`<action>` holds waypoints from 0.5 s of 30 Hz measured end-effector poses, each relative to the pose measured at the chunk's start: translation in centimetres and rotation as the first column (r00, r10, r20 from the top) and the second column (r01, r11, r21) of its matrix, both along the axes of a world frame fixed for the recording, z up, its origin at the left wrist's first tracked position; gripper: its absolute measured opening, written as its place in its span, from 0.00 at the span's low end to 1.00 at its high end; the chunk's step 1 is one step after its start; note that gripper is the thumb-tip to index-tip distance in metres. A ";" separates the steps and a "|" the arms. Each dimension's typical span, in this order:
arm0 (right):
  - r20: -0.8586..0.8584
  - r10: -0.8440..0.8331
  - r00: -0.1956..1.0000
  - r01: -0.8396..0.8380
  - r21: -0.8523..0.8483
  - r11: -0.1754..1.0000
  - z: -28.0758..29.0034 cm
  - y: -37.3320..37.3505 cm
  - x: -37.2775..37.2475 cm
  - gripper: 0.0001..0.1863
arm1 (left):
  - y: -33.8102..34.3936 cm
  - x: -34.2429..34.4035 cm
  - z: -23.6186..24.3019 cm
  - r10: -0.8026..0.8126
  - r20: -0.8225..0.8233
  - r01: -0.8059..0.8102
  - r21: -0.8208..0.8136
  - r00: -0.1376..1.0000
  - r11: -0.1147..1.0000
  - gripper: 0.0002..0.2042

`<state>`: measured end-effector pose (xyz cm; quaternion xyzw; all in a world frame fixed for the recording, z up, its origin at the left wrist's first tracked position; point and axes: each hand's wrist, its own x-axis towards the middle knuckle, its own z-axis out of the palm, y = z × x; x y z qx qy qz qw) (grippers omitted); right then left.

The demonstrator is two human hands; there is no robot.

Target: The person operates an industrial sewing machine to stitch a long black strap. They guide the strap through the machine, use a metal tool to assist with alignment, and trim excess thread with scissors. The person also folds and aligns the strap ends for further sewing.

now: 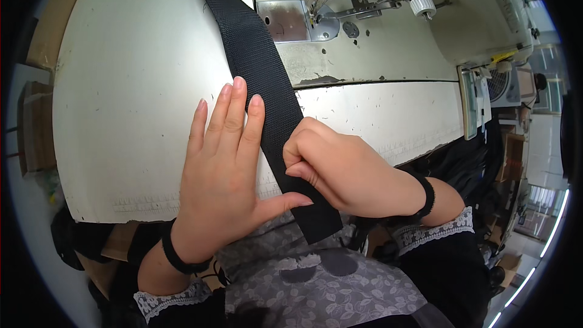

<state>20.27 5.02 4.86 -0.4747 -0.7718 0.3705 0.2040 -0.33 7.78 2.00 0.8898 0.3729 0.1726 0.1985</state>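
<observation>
A long black woven webbing strap runs from the far edge of the white table down past its near edge, where its cut end hangs over my lap. My left hand lies flat and open, palm down. Its fingers are on the table and the strap's left edge, and its thumb reaches across the strap near the cut end. Closed, with curled fingers, my right hand rests on the strap's right edge. What it holds, if anything, is hidden by the fingers and thumb.
Beyond the strap stands a sewing machine with its needle area and metal plate. Measuring marks line the near edge of the white table. A patterned grey apron covers my lap. Cartons stand at the left.
</observation>
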 end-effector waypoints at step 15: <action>0.238 0.277 0.931 -0.332 0.239 0.912 0.7 8.0 0.2 0.14 | -0.6 0.0 0.6 0.077 0.053 -0.077 -0.009 0.996 0.997 0.59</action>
